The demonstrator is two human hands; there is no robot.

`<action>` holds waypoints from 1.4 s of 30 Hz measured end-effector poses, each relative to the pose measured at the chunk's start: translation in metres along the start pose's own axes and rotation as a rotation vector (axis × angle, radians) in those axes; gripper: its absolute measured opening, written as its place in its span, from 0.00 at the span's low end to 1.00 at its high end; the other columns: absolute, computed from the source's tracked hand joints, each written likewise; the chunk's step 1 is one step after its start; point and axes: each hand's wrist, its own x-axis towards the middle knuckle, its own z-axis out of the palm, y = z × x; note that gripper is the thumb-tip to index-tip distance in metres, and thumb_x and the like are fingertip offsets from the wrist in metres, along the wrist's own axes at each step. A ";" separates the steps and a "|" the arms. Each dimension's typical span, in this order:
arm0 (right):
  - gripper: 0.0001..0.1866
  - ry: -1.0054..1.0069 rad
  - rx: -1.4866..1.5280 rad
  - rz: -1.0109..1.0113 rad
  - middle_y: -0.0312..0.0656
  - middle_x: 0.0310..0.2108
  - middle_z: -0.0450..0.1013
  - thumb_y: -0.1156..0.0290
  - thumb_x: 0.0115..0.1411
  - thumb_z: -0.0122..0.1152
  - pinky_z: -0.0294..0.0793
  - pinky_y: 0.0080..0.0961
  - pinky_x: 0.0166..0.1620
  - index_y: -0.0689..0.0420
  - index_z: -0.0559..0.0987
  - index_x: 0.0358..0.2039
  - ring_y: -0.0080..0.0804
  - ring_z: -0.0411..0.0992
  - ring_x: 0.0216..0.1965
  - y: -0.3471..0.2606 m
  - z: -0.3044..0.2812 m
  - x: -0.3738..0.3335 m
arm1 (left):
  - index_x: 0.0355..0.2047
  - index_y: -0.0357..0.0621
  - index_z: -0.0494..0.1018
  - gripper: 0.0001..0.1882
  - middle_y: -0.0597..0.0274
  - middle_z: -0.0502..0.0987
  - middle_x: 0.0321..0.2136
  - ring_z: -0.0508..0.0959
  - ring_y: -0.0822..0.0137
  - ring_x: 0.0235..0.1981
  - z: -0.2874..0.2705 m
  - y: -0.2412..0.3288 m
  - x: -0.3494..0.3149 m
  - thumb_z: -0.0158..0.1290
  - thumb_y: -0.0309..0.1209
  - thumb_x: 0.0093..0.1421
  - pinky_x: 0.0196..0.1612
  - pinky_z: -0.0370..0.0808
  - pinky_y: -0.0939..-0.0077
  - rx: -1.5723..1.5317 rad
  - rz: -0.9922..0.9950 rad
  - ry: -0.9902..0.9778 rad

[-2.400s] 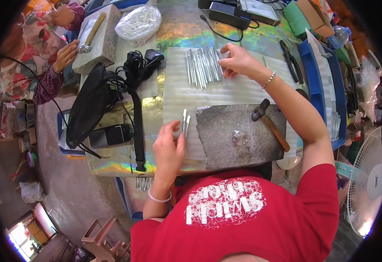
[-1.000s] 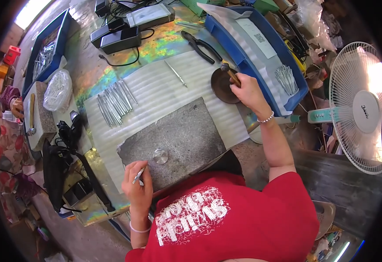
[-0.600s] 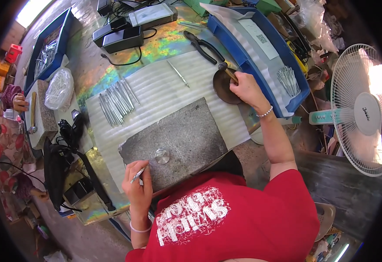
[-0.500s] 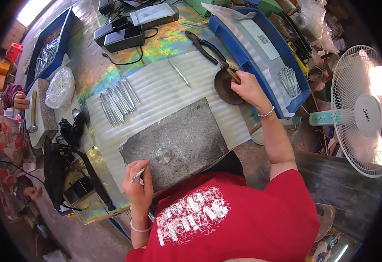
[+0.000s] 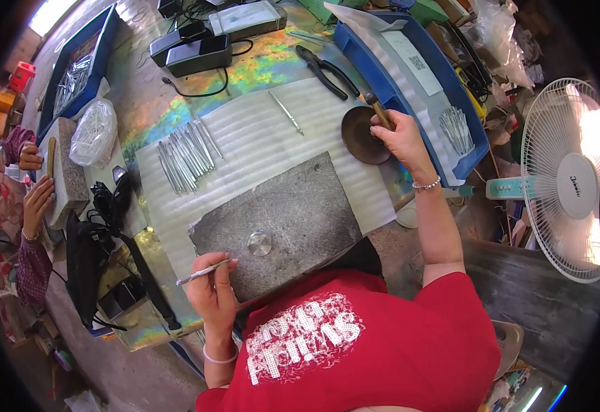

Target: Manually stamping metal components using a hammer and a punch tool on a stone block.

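Note:
My left hand (image 5: 212, 294) is closed on a thin silver rod (image 5: 197, 276), beside the left edge of a grey stone block (image 5: 293, 220). A small round metal disc (image 5: 259, 243) sits on that block near my fingers. My right hand (image 5: 404, 141) grips a small hammer by its wooden handle (image 5: 382, 115), over the edge of a brown round dish (image 5: 359, 137). Several silver rods (image 5: 184, 159) lie in a row on white foam sheeting (image 5: 245, 127), and one single rod (image 5: 286, 112) lies apart from them.
Black-handled pliers (image 5: 327, 72) lie beyond the dish. A blue tray (image 5: 475, 163) with rods stands at the right, near a white fan (image 5: 567, 180). At the left are another blue tray (image 5: 101, 51), a plastic bag (image 5: 94, 134) and a co-worker's hand (image 5: 38, 200) by a stone block (image 5: 73, 180).
The rod in my left hand has swung to a flatter angle, pointing left. My right hand with the hammer has shifted slightly. A co-worker's second hand has come to the hammer handle at the left.

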 end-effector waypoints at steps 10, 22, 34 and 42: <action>0.03 -0.019 0.118 0.047 0.31 0.25 0.71 0.79 0.53 0.58 0.66 0.13 0.30 0.63 0.76 0.29 0.14 0.67 0.27 -0.004 0.000 -0.006 | 0.37 0.30 0.70 0.05 0.56 0.72 0.33 0.78 0.67 0.30 -0.002 0.003 -0.001 0.46 0.21 0.62 0.34 0.76 0.79 -0.064 0.015 -0.013; 0.07 -0.280 0.429 0.201 0.29 0.20 0.68 0.79 0.54 0.56 0.52 0.09 0.17 0.62 0.76 0.34 0.09 0.58 0.15 -0.097 0.026 -0.076 | 0.40 0.32 0.68 0.08 0.53 0.75 0.34 0.80 0.62 0.33 -0.003 0.022 -0.001 0.47 0.17 0.59 0.38 0.79 0.73 -0.550 -0.278 -0.109; 0.11 -0.765 0.547 0.003 0.33 0.30 0.74 0.79 0.55 0.60 0.70 0.14 0.37 0.64 0.76 0.40 0.15 0.70 0.33 -0.136 0.112 -0.131 | 0.42 0.33 0.70 0.11 0.50 0.77 0.37 0.80 0.65 0.35 0.008 0.025 0.003 0.50 0.26 0.62 0.37 0.80 0.76 -1.099 -0.439 -0.306; 0.07 -0.675 0.689 0.153 0.38 0.28 0.75 0.81 0.55 0.59 0.69 0.11 0.30 0.65 0.75 0.36 0.13 0.70 0.27 -0.145 0.117 -0.144 | 0.39 0.38 0.70 0.07 0.54 0.77 0.35 0.79 0.70 0.30 0.008 0.019 0.003 0.50 0.26 0.62 0.32 0.79 0.79 -1.303 -0.488 -0.234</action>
